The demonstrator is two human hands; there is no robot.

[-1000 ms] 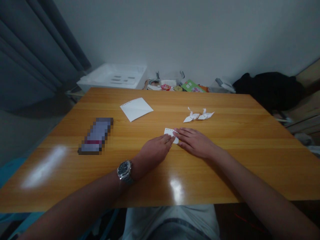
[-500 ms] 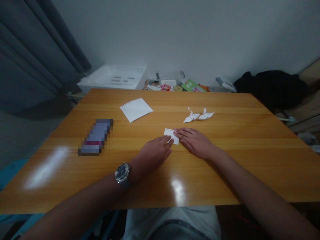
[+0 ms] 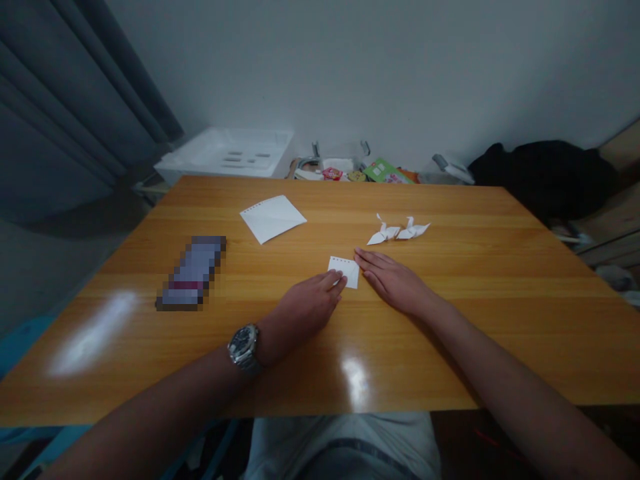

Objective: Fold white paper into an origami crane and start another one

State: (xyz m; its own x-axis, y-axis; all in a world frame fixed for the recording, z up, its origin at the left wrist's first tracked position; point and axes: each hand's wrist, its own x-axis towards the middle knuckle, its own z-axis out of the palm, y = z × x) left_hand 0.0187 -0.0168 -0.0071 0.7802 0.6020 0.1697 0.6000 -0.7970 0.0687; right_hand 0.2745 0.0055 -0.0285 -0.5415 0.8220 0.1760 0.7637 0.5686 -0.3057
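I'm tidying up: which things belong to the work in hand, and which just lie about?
In the work:
small paper, partly under the left hand, right hand beside it
likely the larger white sheet and two white paper birds

Apparently lying about:
phone-like device, pixelated
white tray and green booklet beyond the table

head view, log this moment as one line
left hand: on small paper; right hand: at its right edge, contact unclear; larger sheet: farther back, left; two paper birds: beyond right hand

Left hand (image 3: pixel 307 307) palm down, fingers (image 3: pixel 329 280) slightly bent; right hand (image 3: pixel 395 283) lying flatter, fingers outstretched inward, close together! Both forearms (image 3: pixel 175 400) slant in from the sides.
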